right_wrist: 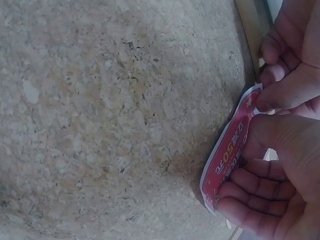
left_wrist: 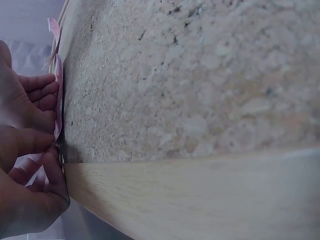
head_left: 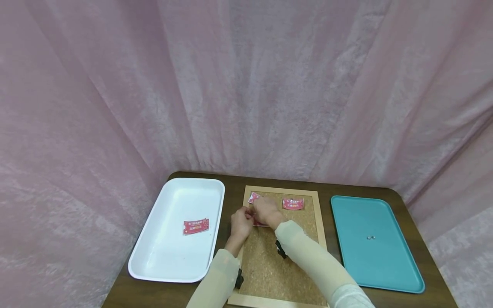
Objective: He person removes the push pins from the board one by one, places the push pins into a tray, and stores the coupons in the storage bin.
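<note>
A red paper coupon (right_wrist: 225,156) with white and yellow print lies bowed over the upper left of a wood-framed cork board (head_left: 283,278). My left hand (head_left: 239,225) pinches the coupon's left end beside the frame. Over the coupon's face, my right hand (head_left: 266,208) has its fingers curled, thumb and fingertips against the paper. Whatever lies under the right thumb is hidden. Another coupon (head_left: 253,197) shows partly at the board's top left corner, behind the right hand. Farther right, a coupon (head_left: 293,205) lies on the cork with a small dark spot at its top edge.
Left of the board stands a white tray (head_left: 154,256) with overlapping red coupons (head_left: 195,226) inside. To the right is a teal tray (head_left: 389,265) holding small shiny silver pieces (head_left: 371,238). A pink curtain (head_left: 269,85) hangs behind the dark wooden table (head_left: 427,252).
</note>
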Action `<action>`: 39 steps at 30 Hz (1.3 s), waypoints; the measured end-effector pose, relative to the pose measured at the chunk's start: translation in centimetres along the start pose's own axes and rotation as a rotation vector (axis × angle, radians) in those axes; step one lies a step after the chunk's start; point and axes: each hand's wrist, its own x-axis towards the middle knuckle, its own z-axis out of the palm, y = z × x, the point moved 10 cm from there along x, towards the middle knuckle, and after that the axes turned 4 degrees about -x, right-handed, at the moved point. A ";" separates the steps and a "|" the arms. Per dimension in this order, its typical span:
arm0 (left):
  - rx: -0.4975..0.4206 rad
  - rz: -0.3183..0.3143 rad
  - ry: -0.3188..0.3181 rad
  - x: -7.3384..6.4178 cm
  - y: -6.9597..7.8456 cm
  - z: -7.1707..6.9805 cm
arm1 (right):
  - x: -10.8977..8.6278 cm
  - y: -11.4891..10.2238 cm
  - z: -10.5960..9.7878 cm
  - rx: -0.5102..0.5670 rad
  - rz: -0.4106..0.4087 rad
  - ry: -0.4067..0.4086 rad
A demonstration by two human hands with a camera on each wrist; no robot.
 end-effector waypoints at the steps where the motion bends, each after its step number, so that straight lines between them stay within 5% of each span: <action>1: -0.002 0.001 -0.001 0.0 0.0 0.0 | 0.0 0.0 0.1 0.004 -0.002 0.002; 12: -0.010 0.000 0.006 0.0 0.0 0.0 | 0.2 0.4 0.4 0.031 -0.014 0.005; 25: 0.003 -0.027 0.003 0.2 -0.7 0.2 | -0.9 1.9 1.1 0.331 0.087 -0.083; 32: -0.013 -0.010 0.018 0.2 -0.5 0.0 | -1.1 1.3 1.4 0.306 0.042 -0.132; 39: 0.009 -0.025 0.018 0.2 -0.5 0.1 | -1.2 0.8 0.9 0.280 0.015 -0.080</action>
